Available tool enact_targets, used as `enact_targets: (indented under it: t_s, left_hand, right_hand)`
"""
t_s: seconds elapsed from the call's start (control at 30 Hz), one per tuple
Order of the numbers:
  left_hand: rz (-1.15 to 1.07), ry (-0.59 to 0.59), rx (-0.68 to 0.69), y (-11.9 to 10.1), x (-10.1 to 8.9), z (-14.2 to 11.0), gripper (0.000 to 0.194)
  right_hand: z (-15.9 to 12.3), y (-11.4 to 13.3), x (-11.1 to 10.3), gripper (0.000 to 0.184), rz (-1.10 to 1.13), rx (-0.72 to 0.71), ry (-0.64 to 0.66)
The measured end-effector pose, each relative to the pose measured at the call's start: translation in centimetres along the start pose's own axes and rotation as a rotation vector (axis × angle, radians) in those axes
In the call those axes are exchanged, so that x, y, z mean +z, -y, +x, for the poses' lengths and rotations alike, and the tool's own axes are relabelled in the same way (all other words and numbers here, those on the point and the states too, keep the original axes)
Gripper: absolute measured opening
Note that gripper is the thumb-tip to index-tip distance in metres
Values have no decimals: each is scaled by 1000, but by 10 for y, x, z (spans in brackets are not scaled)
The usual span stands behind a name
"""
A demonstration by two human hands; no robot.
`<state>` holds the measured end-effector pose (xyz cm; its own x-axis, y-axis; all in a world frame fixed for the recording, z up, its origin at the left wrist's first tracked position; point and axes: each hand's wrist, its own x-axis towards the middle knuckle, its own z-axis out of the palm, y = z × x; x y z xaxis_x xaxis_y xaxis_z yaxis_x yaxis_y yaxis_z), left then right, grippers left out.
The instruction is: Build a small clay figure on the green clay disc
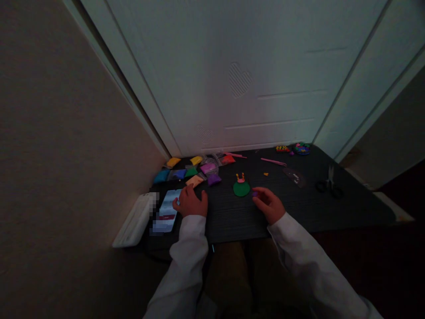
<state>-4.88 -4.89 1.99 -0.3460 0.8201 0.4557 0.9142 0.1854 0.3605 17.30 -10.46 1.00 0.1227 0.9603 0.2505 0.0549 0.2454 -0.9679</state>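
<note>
Between thumb and fingers of my right hand (pixel 269 206) is a small purple lump of clay (pixel 255 194). Just left of it, a flat green clay disc (pixel 241 189) lies on the dark table, with a pink clay piece (pixel 241 180) at its far edge and two orange-tipped stalks standing up from it. My left hand (pixel 191 202) is open, fingers apart and bent, over the right edge of a lit phone (pixel 168 208). Whether it touches the screen I cannot tell. A peach clay bag (pixel 194 180) lies just beyond its fingers.
Several coloured clay bags, one purple (pixel 214 179), cover the table's far left. Pink tools (pixel 274 162), a clear plastic sheet (pixel 295 177), scissors (pixel 329 185) and finished clay pieces (pixel 301 148) lie to the right. A white box-like object (pixel 133 223) stands left; a white door (pixel 239 110) rises behind.
</note>
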Motion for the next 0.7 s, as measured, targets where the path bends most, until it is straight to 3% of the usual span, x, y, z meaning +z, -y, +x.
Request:
enact_targets:
  t_s: [0.17, 0.47, 0.6, 0.7]
  left_hand:
    - [-19, 18, 39, 1, -2, -2, 38]
    - [-36, 61, 72, 0, -4, -2, 33]
    - [-36, 56, 86, 2, -2, -2, 31]
    - [-42, 59, 103, 4, -1, -1, 29]
  right_hand:
    - [-1, 1, -1, 27, -54, 43, -3]
    - [0, -1, 2, 27, 105, 64, -30]
    - [0, -4, -2, 27, -193, -2, 5]
    - [0, -6, -14, 25, -567, -101, 140]
